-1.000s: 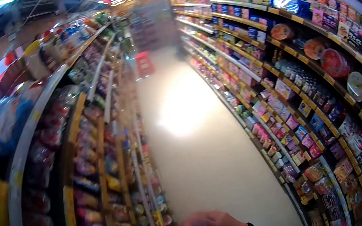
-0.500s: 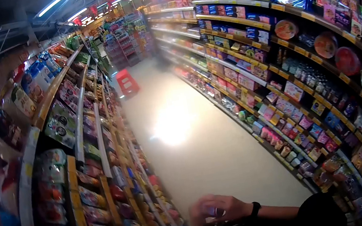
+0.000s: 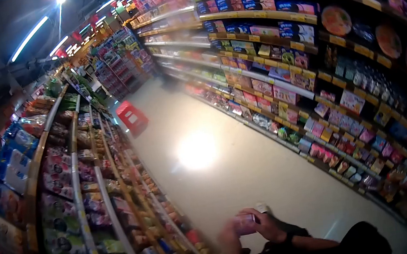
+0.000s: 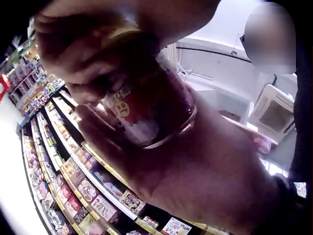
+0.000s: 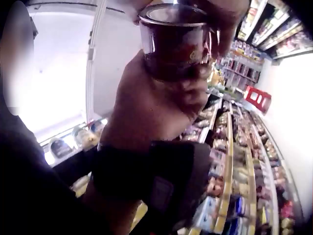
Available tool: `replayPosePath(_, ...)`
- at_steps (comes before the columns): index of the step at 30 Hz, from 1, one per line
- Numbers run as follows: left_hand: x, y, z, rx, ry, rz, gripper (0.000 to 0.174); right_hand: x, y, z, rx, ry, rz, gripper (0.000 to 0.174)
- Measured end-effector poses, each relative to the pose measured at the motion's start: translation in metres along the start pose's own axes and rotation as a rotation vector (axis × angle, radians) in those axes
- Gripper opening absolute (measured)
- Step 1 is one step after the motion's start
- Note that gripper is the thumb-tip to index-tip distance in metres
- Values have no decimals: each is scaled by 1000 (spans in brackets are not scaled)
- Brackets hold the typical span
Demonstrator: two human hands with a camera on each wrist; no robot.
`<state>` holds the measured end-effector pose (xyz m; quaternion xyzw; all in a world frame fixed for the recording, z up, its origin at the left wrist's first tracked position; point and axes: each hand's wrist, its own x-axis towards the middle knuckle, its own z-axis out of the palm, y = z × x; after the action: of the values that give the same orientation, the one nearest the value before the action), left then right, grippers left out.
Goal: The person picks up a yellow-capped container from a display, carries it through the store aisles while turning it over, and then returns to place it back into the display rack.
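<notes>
A small, dark reddish-purple cup (image 3: 246, 224) with printing on its side is between the two hands, low in the head view. My left hand (image 3: 230, 242) grips it from the left and is blurred there; in the right wrist view the left hand (image 5: 156, 105) curls its fingers around the base of the cup (image 5: 173, 46), whose rimmed top faces up. My right hand (image 3: 270, 226), with a black band at the wrist, holds the cup from the right. In the left wrist view both hands touch the shadowed cup (image 4: 156, 110), and fingers hide part of it.
Stocked shelves line the aisle on the left (image 3: 80, 198) and on the right (image 3: 262, 60). A red stool (image 3: 132, 117) stands on the pale floor (image 3: 221, 177) beside the left shelves. A display rack (image 3: 118, 68) is at the far end.
The head view has turned to the right, so the stool and far rack lie further left. Both hands stay together around the cup, which shows more plainly now and sits further right in view.
</notes>
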<state>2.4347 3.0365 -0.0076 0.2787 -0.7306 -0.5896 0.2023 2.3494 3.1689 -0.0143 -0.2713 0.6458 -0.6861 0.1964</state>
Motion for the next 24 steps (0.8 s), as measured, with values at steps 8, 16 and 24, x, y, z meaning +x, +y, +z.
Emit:
replayPosePath(8,202,77,46,445,32,226,33,213,6,-57,358,-105,398,48)
replayPosePath(16,362,62,62,573,-85,456,40,383,60,-96,795,-468,859,56)
replayPosePath(24,567,58,87,428,7,294,35,602,88,-110,436,-433,808,63)
